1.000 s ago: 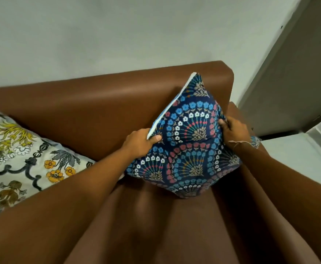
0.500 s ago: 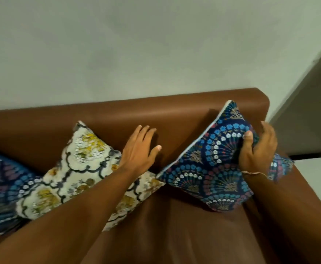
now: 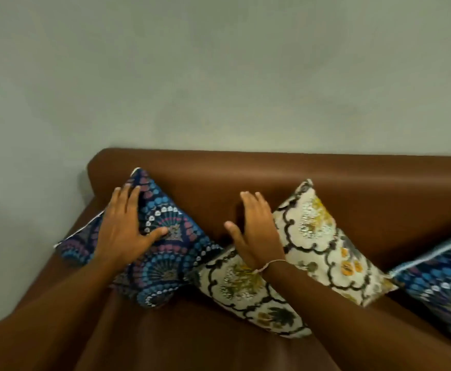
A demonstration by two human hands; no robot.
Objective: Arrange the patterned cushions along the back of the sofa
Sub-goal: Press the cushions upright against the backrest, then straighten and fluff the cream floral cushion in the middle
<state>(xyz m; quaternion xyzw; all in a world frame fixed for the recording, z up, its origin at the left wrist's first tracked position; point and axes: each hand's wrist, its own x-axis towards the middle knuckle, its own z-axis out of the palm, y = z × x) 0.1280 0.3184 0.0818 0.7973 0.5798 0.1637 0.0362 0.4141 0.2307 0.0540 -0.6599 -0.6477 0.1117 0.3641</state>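
Three patterned cushions lean point-up against the back of a brown leather sofa [image 3: 245, 170]. A dark blue fan-pattern cushion [image 3: 165, 253] stands at the left end, and my left hand [image 3: 124, 228] lies flat on its upper left face, fingers spread. To its right stands a cream floral cushion [image 3: 318, 236], its lower left corner touching the blue one. My right hand [image 3: 253, 228] is open over that cushion's left edge, fingers against the backrest. A second blue fan-pattern cushion [image 3: 443, 285] is partly cut off at the right edge.
A plain grey wall [image 3: 219, 76] rises behind the sofa. The brown seat [image 3: 192, 338] stretches in front of the cushions. The sofa's left end [image 3: 93, 167] stops near the wall; grey floor or wall shows beside it.
The view has swung left along the sofa. My right hand let go of the right blue cushion and moved to the cream one. My left hand went to the leftmost blue cushion.
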